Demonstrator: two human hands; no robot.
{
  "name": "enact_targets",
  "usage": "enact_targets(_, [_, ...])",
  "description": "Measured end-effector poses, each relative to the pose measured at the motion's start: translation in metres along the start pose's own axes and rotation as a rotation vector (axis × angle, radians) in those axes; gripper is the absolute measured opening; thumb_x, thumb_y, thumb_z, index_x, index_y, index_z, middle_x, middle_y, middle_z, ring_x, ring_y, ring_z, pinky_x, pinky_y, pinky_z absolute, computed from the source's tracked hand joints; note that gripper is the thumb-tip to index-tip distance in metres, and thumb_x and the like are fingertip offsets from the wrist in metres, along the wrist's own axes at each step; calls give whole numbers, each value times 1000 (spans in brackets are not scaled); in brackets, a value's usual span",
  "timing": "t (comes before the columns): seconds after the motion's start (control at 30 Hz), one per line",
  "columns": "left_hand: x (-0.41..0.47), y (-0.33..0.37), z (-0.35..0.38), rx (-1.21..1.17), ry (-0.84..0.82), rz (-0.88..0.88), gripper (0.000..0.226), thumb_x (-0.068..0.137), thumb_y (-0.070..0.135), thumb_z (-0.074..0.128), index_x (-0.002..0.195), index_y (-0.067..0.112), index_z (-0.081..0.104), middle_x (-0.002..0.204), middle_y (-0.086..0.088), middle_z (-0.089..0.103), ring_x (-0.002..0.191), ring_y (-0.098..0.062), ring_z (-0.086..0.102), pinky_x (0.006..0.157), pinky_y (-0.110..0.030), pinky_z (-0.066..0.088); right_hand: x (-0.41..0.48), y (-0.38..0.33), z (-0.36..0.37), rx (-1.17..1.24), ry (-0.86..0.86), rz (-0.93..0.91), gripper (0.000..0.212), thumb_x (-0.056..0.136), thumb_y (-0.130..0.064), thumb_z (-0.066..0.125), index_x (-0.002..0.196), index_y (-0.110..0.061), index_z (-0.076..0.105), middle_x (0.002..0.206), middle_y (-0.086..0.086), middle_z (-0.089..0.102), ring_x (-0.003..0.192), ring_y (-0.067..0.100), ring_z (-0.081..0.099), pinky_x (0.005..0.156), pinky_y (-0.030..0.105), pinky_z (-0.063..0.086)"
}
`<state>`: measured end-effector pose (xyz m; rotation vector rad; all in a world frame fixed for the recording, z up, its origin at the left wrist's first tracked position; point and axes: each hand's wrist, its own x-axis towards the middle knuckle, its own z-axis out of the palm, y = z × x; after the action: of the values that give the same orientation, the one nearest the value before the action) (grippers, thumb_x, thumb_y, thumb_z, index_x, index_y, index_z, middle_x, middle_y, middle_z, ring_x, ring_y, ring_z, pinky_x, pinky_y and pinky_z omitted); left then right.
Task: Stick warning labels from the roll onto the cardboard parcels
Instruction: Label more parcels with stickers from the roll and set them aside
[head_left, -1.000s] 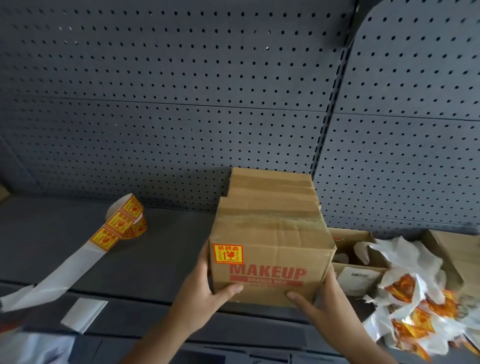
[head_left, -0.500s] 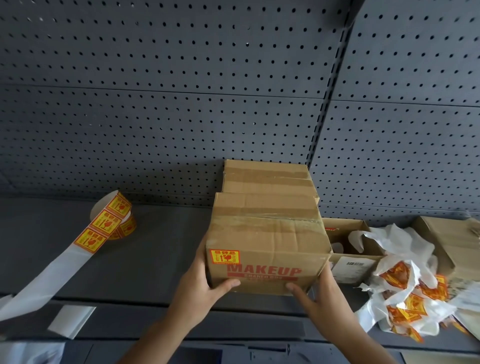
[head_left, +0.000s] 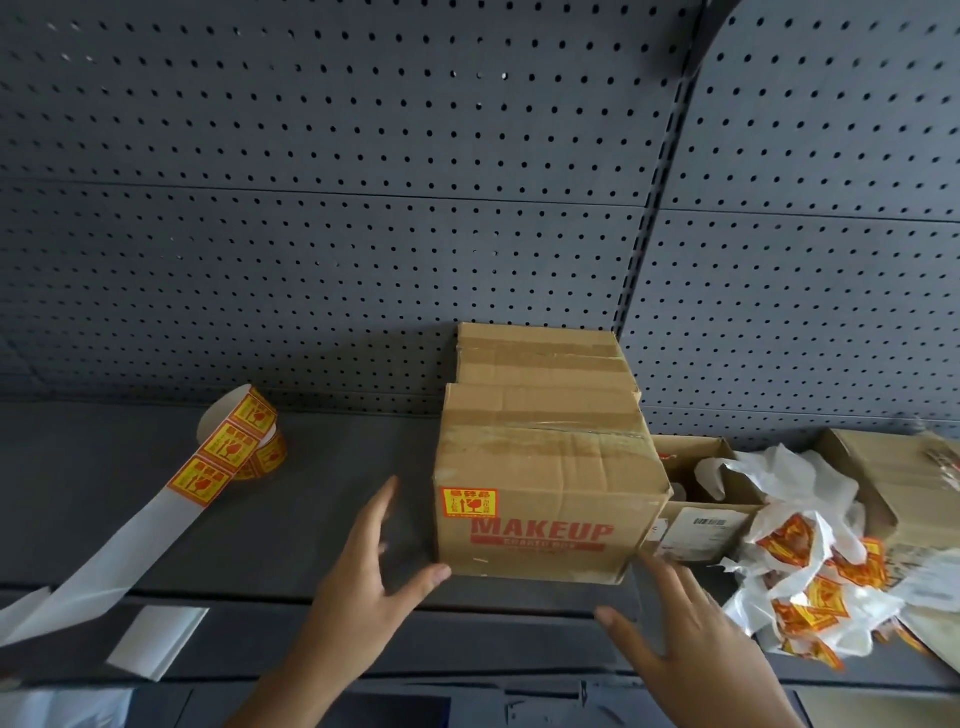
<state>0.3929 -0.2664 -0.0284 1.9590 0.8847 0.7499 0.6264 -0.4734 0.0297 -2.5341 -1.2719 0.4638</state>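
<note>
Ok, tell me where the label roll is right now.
In the head view the label roll stands on the grey shelf at the left, against the pegboard, left of the MAKEUP box, with its backing strip trailing toward the lower left.

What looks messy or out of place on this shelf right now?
The label roll has a long bare backing strip trailing off the shelf's front edge at left. At right, crumpled white liner waste is heaped over open cartons. The MAKEUP box is dented and creased on top, but its warning label sits straight.

dim, soft light, warped edges
</note>
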Motion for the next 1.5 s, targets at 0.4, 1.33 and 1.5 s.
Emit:
enact_targets(0.4, [-44, 4, -97, 68, 224, 16, 83, 83, 59, 66, 153, 47, 24, 155, 36, 30, 143, 9, 34, 114, -36, 43, -10, -144, -10, -128, -72, -481, 87, 74, -84, 10, 152, -46, 17, 154, -28, 24, 142, -1, 32, 105, 23, 41])
enact_targets(1.33, [-239, -32, -340, 353, 962, -368, 77, 84, 66, 59, 153, 46, 30, 152, 28, 39, 142, 3, 38, 117, -36, 38, 38, -447, 89, 42, -243, -1130, 80, 94, -66, 42, 159, -40, 2, 167, -14, 11, 152, 11, 21, 115, 39, 38])
enact_targets(1.5, [-253, -60, -412, 335, 951, -350, 78, 84, 69, 55, 154, 43, 31, 148, 38, 36, 140, 12, 35, 118, -35, 37, 26, -517, 111, 77, -229, -1080, 81, 92, -70, 39, 158, -42, 2, 165, -17, 12, 149, 10, 26, 112, 41, 40])
